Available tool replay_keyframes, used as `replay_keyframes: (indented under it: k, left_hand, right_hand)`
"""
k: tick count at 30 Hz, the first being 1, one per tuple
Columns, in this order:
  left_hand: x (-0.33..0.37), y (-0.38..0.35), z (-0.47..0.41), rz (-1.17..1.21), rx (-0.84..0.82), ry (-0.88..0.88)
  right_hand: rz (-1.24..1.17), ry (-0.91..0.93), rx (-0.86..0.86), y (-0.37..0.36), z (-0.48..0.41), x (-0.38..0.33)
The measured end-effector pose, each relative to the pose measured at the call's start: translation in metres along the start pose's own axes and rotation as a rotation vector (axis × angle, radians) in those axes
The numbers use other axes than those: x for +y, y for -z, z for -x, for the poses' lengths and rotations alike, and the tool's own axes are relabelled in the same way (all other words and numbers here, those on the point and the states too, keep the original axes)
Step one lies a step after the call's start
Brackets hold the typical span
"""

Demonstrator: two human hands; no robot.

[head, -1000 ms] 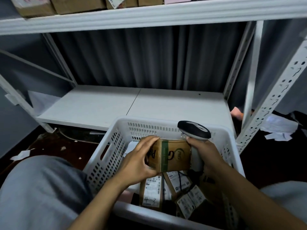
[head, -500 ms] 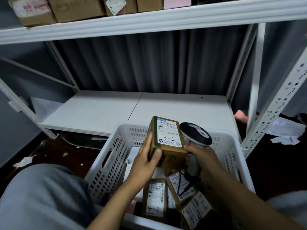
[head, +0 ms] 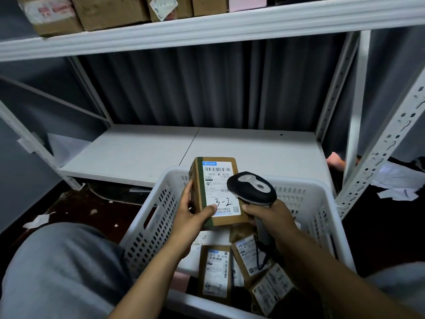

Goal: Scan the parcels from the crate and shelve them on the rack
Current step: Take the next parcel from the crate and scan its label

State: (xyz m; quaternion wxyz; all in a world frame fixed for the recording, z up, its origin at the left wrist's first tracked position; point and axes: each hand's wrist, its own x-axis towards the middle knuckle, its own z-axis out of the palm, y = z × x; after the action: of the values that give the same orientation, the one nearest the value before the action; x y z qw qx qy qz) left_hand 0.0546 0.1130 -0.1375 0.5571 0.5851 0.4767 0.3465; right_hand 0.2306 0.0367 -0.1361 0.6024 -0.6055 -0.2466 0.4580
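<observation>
Presently my left hand (head: 190, 218) grips the parcel (head: 216, 192) above the crate (head: 147, 231), thumb on its label; my right hand (head: 269, 217) grips the scanner (head: 251, 188). Risk: scanner head overlaps the label, so the barcode may misread.

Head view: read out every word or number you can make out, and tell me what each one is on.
"3-2": handwritten on the label of the parcel that the left hand holds.
"501E M1 A21B": printed on that same label.
"4-3": handwritten on the second parcel, lying in the crate.
Small print, the other crate labels and the red print on the top-shelf carton: too blurred to read.
</observation>
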Motion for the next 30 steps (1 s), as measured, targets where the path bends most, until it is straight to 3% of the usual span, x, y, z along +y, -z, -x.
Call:
replay_keyframes:
  k: [6, 14, 30]
  left_hand:
    - [-0.016, 0.017, -0.007, -0.123, 0.110, 0.003]
    - [-0.040, 0.031, -0.007, -0.190, 0.184, 0.046]
    - [-0.040, 0.025, -0.002, -0.134, 0.113, 0.008]
  right_hand:
    - [0.226, -0.010, -0.165, 0.014, 0.000, -0.024]
    - [0.236, 0.027, -0.192, 0.020, 0.004, -0.048]
    - [0.279, 0.020, -0.177, 0.022, -0.001, -0.054]
